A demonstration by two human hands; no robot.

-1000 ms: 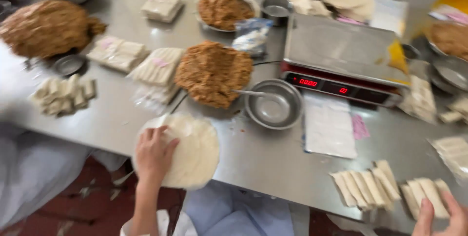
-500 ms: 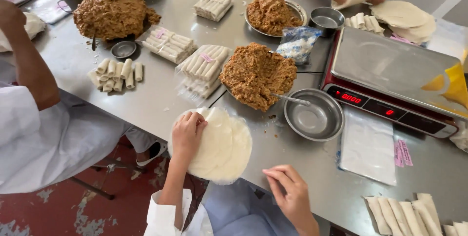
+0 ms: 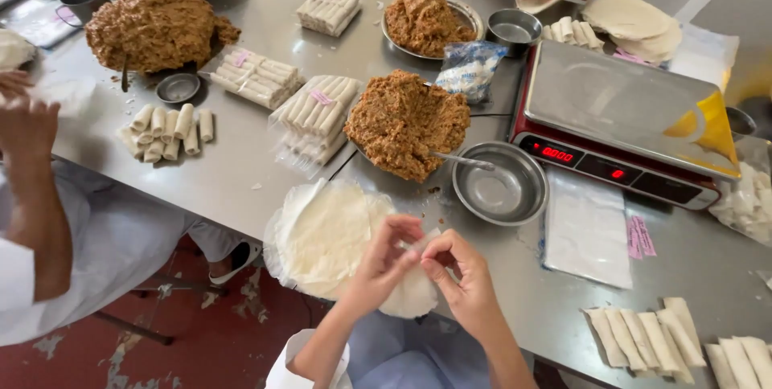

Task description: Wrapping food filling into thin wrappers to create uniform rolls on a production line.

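Pale wrapper sheets overhang the tabletop; my left hand and right hand pinch one sheet's edge, grip narrow; steel bowl holds only a spoon.

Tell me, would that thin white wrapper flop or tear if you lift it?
Probably floppy: the wrapper droops over the table edge. It looks thin, so likely light and easy to tear. The left hand and right hand pinch just its edge.
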